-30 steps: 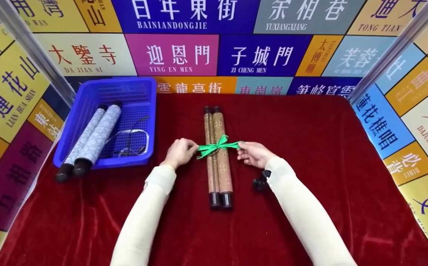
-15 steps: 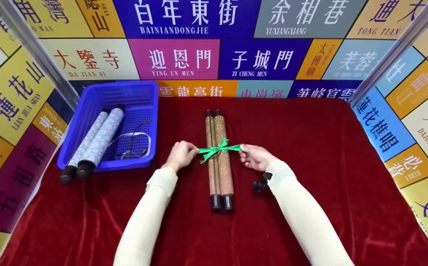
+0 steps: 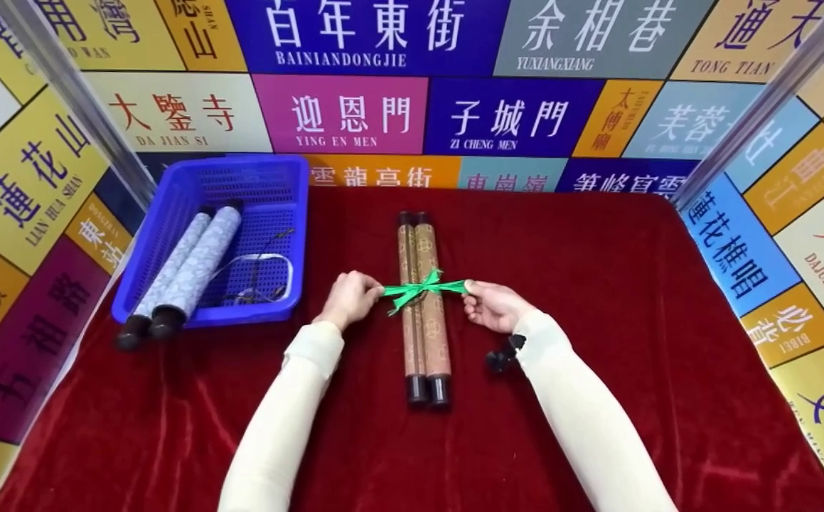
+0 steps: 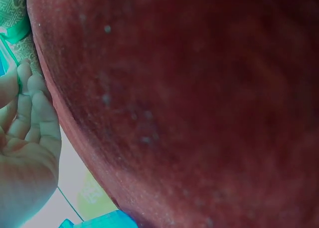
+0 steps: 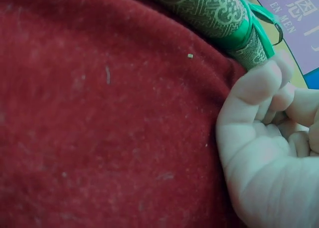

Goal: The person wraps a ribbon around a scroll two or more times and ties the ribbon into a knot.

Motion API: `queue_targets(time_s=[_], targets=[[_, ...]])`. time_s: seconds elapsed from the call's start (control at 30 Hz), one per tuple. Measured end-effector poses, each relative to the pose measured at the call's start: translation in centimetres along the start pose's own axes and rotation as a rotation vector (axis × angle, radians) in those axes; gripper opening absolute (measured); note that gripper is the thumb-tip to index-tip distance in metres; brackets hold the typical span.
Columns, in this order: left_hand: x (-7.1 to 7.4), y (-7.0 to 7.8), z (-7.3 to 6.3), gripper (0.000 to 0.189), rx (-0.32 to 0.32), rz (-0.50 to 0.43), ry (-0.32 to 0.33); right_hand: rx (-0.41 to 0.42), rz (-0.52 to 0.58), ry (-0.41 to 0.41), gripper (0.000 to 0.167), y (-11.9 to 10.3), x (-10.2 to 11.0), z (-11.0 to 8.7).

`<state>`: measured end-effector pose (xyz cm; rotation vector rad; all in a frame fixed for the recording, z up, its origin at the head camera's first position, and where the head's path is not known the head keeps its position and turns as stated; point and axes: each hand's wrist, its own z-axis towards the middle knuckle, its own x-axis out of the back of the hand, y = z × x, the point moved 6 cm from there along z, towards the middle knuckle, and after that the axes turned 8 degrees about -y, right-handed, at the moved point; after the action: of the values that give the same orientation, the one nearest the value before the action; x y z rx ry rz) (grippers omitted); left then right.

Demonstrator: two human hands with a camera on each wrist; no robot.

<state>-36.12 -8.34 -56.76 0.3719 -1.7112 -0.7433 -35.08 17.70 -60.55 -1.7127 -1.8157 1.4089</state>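
Two brown patterned scroll rolls with dark end knobs lie side by side on the red cloth, pointing away from me. A green ribbon goes round their middle, knotted in a bow on top. My left hand pinches the ribbon's left part between thumb and fingers. On the other side my right hand pinches its right part, with the other fingers curled. In the right wrist view the ribbon lies flat round the scroll rolls; my fingertips hide the pinched part. The left wrist view shows my left hand below the ribbon.
A blue plastic basket stands at the back left. Two pale blue patterned rolls lean over its front rim, beside a white strip and thin dark cords. Panels with Chinese lettering surround the red-covered table.
The head view has shifted slightly, so everything sits a little lower and further right. Both hands keep their hold on the ribbon. The bow's lower left end looks slimmer.
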Motion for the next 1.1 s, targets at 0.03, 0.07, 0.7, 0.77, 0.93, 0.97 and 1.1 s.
queue_targets(time_s=[0.03, 0.07, 0.7, 0.77, 0.93, 0.97, 1.1], targets=[[-0.1, 0.0, 0.0, 0.017, 0.014, 0.009, -0.006, 0.000, 0.001, -0.003, 0.016, 0.0, 0.0, 0.0], [-0.2, 0.0, -0.1, 0.018, 0.033, 0.019, -0.013, -0.002, -0.002, -0.008, 0.015, 0.1, 0.0, 0.0], [-7.0, 8.6, -3.6, 0.120, 0.270, 0.329, -0.232, -0.083, 0.045, -0.075, 0.058, 0.2, 0.1, -0.1], [-7.3, 8.4, -3.4, 0.118, 0.286, 0.305, -0.222, -0.076, 0.054, -0.070, 0.052, 0.3, 0.2, -0.1], [-6.8, 8.0, -2.9, 0.113, 0.248, 0.172, -0.177, -0.056, 0.063, -0.064, 0.049, 0.1, 0.4, -0.2], [-6.5, 7.9, -2.9, 0.111, 0.236, 0.152, -0.160, -0.056, 0.066, -0.062, 0.049, 0.1, 0.5, -0.2], [-4.0, 7.2, -3.4, 0.103, 0.189, 0.065, -0.061, -0.059, 0.088, -0.059, 0.049, 0.1, 0.4, -0.1]])
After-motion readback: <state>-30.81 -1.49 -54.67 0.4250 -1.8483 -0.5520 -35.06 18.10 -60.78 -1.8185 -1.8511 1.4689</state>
